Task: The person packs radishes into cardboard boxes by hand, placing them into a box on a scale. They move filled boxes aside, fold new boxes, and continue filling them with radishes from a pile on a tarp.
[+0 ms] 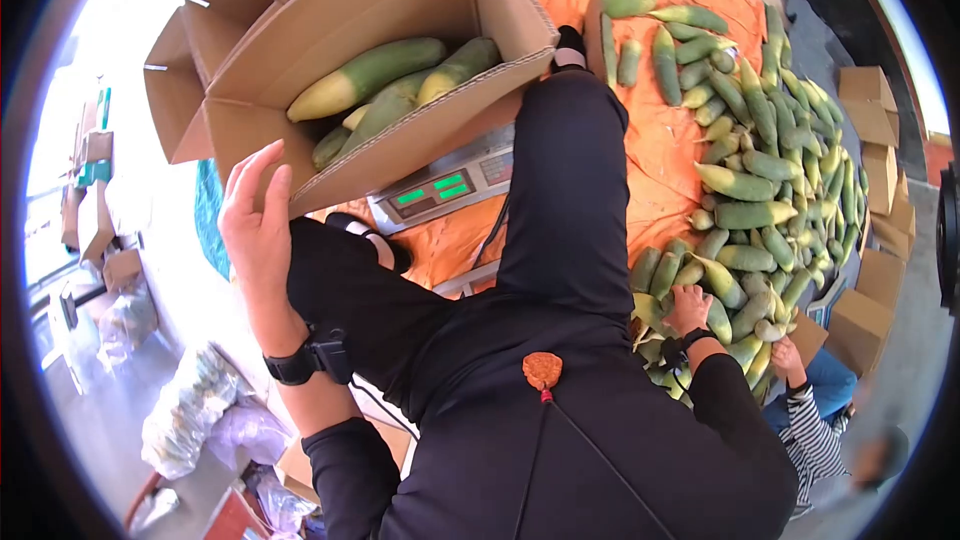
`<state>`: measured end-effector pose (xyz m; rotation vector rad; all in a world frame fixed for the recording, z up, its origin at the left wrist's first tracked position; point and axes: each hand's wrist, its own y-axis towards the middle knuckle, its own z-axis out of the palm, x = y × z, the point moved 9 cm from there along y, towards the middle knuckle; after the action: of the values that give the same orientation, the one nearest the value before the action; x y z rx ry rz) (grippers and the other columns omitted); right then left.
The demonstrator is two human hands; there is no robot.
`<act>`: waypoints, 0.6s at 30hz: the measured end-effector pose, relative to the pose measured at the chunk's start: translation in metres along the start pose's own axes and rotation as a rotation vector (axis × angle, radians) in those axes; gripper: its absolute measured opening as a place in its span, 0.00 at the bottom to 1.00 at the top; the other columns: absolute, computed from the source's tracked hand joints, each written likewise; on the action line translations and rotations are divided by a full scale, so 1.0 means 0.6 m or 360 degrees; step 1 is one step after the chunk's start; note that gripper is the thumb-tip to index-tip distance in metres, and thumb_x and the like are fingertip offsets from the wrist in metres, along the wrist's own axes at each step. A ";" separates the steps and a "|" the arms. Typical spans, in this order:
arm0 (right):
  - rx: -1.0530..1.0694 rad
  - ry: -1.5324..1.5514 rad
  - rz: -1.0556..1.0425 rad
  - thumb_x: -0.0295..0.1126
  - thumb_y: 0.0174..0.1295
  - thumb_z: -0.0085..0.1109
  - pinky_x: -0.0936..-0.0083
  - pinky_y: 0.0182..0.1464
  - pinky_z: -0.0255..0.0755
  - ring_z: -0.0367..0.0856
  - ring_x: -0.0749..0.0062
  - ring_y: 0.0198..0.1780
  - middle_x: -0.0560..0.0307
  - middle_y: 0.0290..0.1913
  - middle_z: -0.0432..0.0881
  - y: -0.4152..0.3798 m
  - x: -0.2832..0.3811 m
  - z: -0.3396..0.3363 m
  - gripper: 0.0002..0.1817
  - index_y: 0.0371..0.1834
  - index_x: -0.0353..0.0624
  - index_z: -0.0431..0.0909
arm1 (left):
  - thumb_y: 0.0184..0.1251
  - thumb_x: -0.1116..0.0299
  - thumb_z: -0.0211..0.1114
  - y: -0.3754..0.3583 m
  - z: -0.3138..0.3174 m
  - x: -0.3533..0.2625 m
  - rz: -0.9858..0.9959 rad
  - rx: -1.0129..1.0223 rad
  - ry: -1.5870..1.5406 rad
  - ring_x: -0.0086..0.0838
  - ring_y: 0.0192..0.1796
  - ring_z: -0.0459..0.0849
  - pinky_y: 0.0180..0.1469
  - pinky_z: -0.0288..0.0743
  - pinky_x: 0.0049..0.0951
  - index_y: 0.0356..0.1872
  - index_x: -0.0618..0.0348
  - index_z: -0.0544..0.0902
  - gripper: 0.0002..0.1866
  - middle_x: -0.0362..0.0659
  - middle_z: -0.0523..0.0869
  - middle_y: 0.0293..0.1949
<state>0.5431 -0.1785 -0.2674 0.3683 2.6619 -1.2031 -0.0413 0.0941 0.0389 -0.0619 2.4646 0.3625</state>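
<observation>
Long green radishes with pale yellow ends (745, 183) lie heaped on my right. My right hand (690, 310) is down in the near part of this heap, fingers bent around a green radish (718, 322) that is partly hidden. Beside the near side wall of a cardboard box (400, 135), my left hand (255, 225) is raised with its fingers apart and nothing in it. Several green radishes (365, 77) lie inside the box. The box rests on a scale (435, 192) with lit green digits.
An orange sheet (665, 140) lies under the heap. More cardboard boxes (868, 325) stand along the far right. Another person's hand (788, 358) touches the heap's edge at lower right. Plastic bags (190, 415) lie at lower left. My legs straddle the scale.
</observation>
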 end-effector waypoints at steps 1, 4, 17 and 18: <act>-0.0010 -0.0011 -0.0025 0.39 0.42 0.75 0.46 0.63 0.59 0.67 0.61 0.63 0.60 0.55 0.74 0.010 -0.001 -0.001 0.31 0.54 0.56 0.76 | 0.65 0.74 0.63 -0.002 -0.003 -0.004 0.0000 -0.0019 0.0000 0.31 0.50 0.82 0.54 0.72 0.27 0.47 0.62 0.84 0.11 0.45 0.85 0.45; 0.0236 -0.0180 -0.0025 0.43 0.40 0.77 0.47 0.62 0.62 0.67 0.62 0.64 0.61 0.55 0.74 0.026 -0.008 0.020 0.33 0.55 0.58 0.77 | 0.65 0.74 0.63 -0.007 -0.004 -0.001 0.0020 -0.0037 -0.0021 0.32 0.50 0.82 0.54 0.72 0.27 0.47 0.62 0.84 0.11 0.45 0.85 0.45; -0.0064 0.0074 -0.0028 0.27 0.45 0.67 0.56 0.56 0.74 0.67 0.49 0.61 0.54 0.56 0.71 0.007 -0.100 -0.099 0.28 0.53 0.47 0.71 | 0.64 0.74 0.64 -0.017 -0.017 0.001 0.0113 -0.0171 -0.0147 0.31 0.46 0.82 0.49 0.74 0.26 0.45 0.62 0.84 0.09 0.44 0.84 0.42; -0.0154 0.0148 -0.0032 0.28 0.46 0.68 0.58 0.56 0.74 0.67 0.49 0.61 0.54 0.55 0.72 -0.003 -0.107 -0.128 0.28 0.53 0.47 0.70 | 0.64 0.75 0.64 -0.018 -0.017 0.001 0.0124 -0.0174 -0.0150 0.31 0.45 0.83 0.48 0.75 0.26 0.45 0.62 0.84 0.10 0.44 0.84 0.42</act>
<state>0.5978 -0.1310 -0.1985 0.3921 2.7970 -1.0826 -0.0464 0.0809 0.0439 0.0057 2.3576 0.5220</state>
